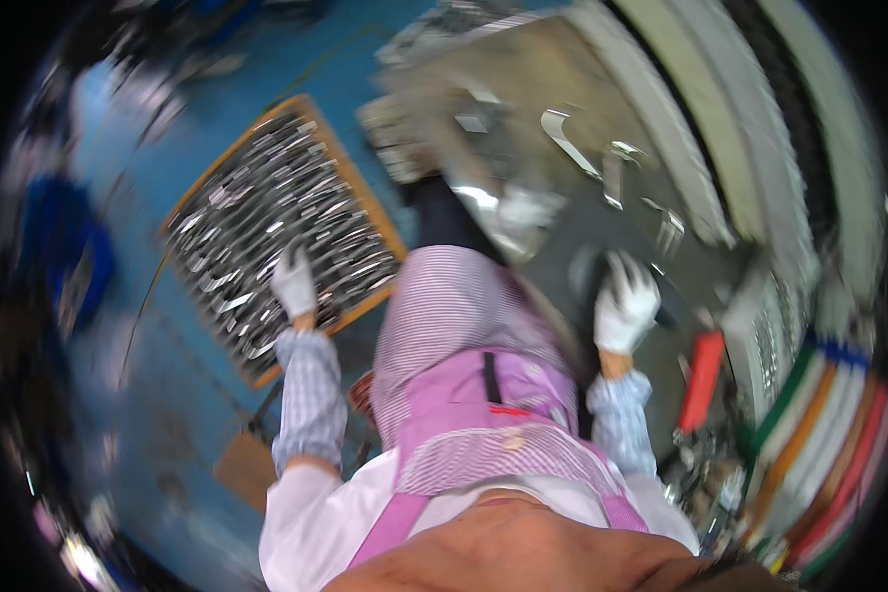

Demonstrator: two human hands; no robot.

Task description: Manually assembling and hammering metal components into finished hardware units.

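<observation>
Head view: the gloved left hand (293, 280) reaches into a wooden tray (365, 192) of metal parts, grip unclear; the right hand (625, 301) rests spread, released, on the dark worktop (562, 257).

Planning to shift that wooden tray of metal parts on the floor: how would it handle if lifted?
Probably heavy: the tray is heaped with metal pieces. The loose pieces would likely slide if it tilts. The left hand reaches into it.
</observation>
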